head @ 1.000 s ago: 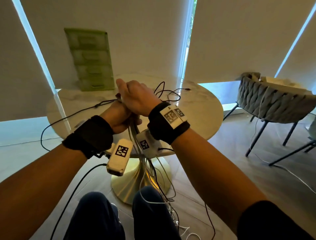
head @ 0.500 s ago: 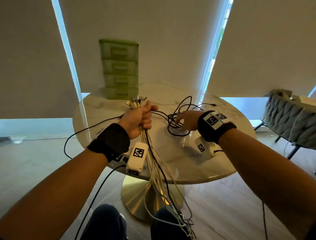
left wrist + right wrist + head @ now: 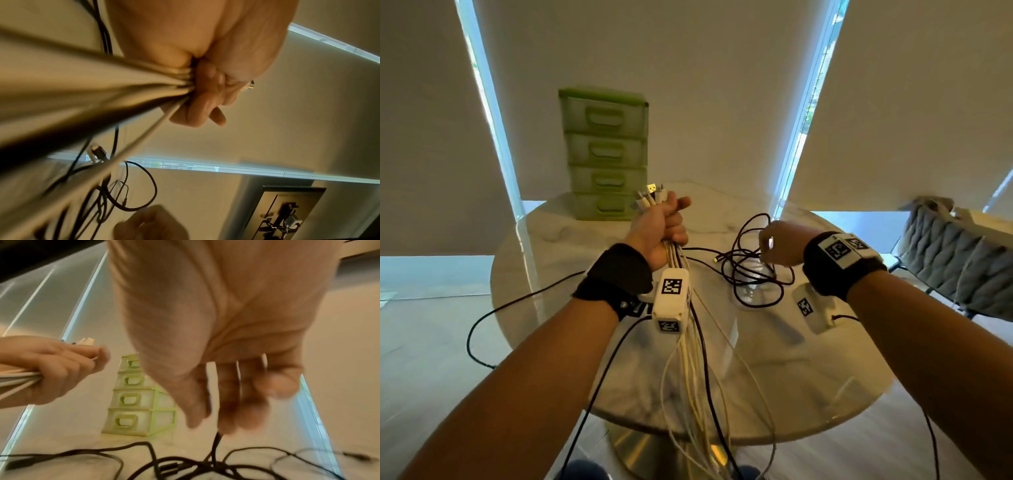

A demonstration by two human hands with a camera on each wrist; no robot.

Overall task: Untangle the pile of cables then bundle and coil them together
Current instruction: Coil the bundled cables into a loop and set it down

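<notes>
From my head camera, I face a round marble-topped table (image 3: 571,274) on a brass pedestal, standing before pale roller blinds with bright strips of window between them. A green plastic four-drawer organizer (image 3: 604,154) stands upright at the table's far edge; its drawers are shut and I cannot tell what is inside. A grey woven chair (image 3: 955,260) sits off to the right. My left hand (image 3: 661,228) is raised above the table, fingers clenched around a bundle of white cables (image 3: 693,373), with their plugs sticking up out of my fist and the cords hanging down past the table edge. My right hand (image 3: 782,243) reaches down over a loose tangle of black cables (image 3: 755,274) lying on the marble right of centre; the fingers point down into it.

From my left wrist, my left hand (image 3: 205,81) shows fingers curled tight around the white cables (image 3: 102,91), which stream toward the lens. Below, the black cables (image 3: 131,191) loop in the background.

From my right wrist, my right hand (image 3: 226,353) hangs over the black cables (image 3: 185,465), fingers blurred, and a black cord rises up between them; I cannot tell whether they pinch it. Beyond stands the drawer organizer (image 3: 139,394), and to the left my left hand (image 3: 51,369) grips the white cables (image 3: 16,378).
</notes>
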